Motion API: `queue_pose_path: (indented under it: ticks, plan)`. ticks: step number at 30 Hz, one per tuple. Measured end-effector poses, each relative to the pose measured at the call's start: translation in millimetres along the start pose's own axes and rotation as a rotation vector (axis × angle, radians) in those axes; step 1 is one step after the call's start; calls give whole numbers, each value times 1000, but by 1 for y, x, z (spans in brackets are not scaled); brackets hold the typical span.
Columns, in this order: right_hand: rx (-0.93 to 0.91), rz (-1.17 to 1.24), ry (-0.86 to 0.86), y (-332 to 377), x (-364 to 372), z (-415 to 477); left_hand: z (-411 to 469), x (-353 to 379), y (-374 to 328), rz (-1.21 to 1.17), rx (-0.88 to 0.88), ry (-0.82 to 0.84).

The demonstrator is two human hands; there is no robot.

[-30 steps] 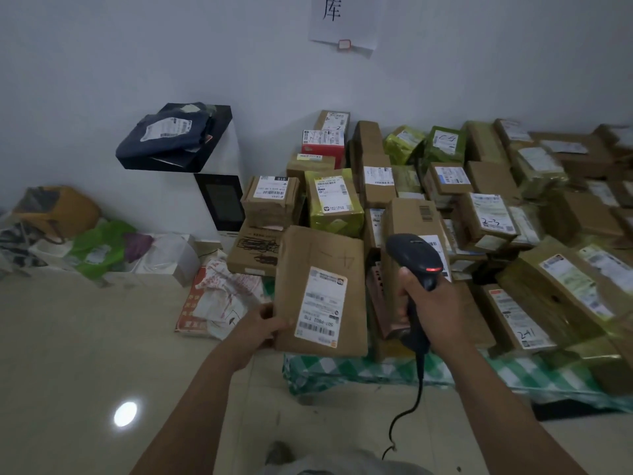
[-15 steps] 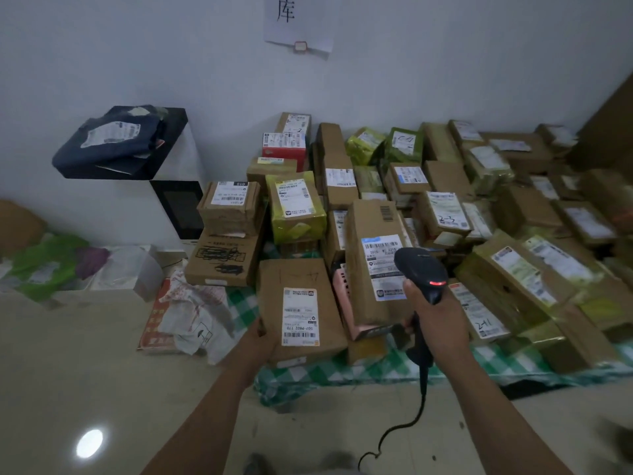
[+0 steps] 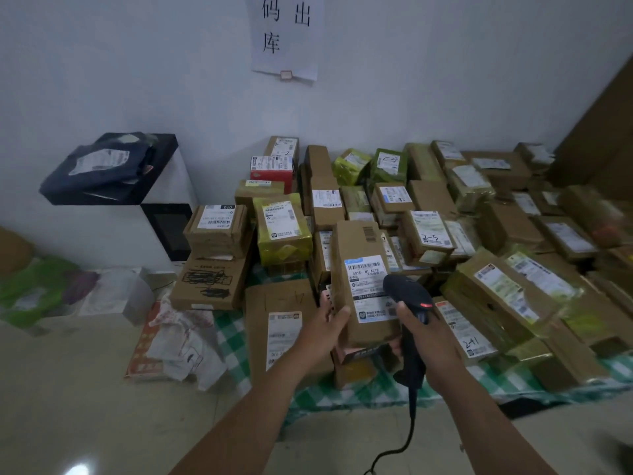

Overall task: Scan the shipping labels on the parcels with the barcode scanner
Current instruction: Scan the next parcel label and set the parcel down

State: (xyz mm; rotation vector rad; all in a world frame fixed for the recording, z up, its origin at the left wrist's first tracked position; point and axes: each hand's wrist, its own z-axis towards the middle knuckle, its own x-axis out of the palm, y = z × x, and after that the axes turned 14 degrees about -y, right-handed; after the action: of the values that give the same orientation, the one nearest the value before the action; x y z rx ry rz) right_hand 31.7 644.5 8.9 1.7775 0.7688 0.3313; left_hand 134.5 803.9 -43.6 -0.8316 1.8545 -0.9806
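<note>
L hand on tall cardboard box, R hand round black scanner

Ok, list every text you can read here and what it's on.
"码 出 库": paper sign on the wall.
"010": left box label.
"2-3", last digit unsure: handwritten on middle box label.
"241": handwritten on the label right of the scanner.
Other shipping labels: too small or blurred.

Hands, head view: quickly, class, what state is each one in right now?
Left hand: holding the tall cardboard parcel by its lower left edge.
Right hand: holding the barcode scanner.
</note>
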Motion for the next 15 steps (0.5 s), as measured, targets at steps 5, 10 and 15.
queue_pose_path:
  ticks: [5, 10, 15]
  plan:
    - [-18, -44, 62, -4, 8, -3, -1, 4, -2, -256, -140, 7]
    - [-40, -54, 154, -3, 23, -4, -15, -29, 19, -429, -239, -47]
    - [-61, -114, 246, -11, 51, -11, -36, -72, 38, -335, -284, 146]
